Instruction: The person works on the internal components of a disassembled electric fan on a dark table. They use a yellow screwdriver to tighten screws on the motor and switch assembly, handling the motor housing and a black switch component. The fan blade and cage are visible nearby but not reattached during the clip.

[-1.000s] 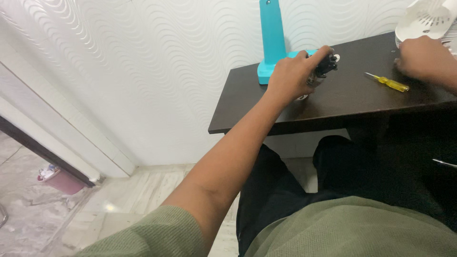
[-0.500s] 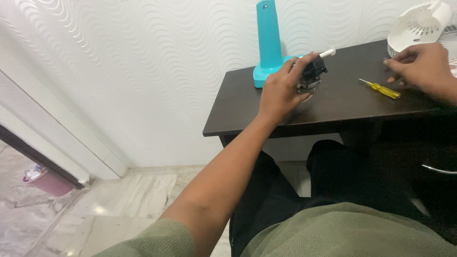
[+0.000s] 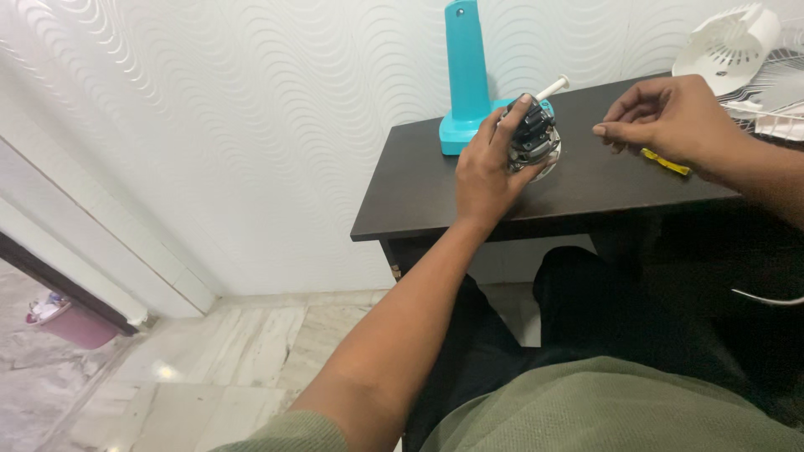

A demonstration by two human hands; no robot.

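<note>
- The left hand (image 3: 486, 172) was wrapped around a small fan motor (image 3: 534, 138) — fingers curled over its far side and thumb along the near side, gripping it.
- The motor sat low over the dark table (image 3: 435, 201), near the table's back edge, with a short white shaft (image 3: 553, 86) sticking up and away from it.
- Just behind the motor stood a teal stand (image 3: 466, 71), upright against the wall, its base touching the tabletop.
- The right hand (image 3: 670, 117) hovered over the table to the right of the motor, well apart from it, thumb and forefinger pressed together in a pinch; whether they held anything was too small to tell.
- A yellow screwdriver (image 3: 666, 161) lay flat on the table just under that hand.
- A white fan cover (image 3: 729, 46) rested at the far right corner — tilted against the wall.
</note>
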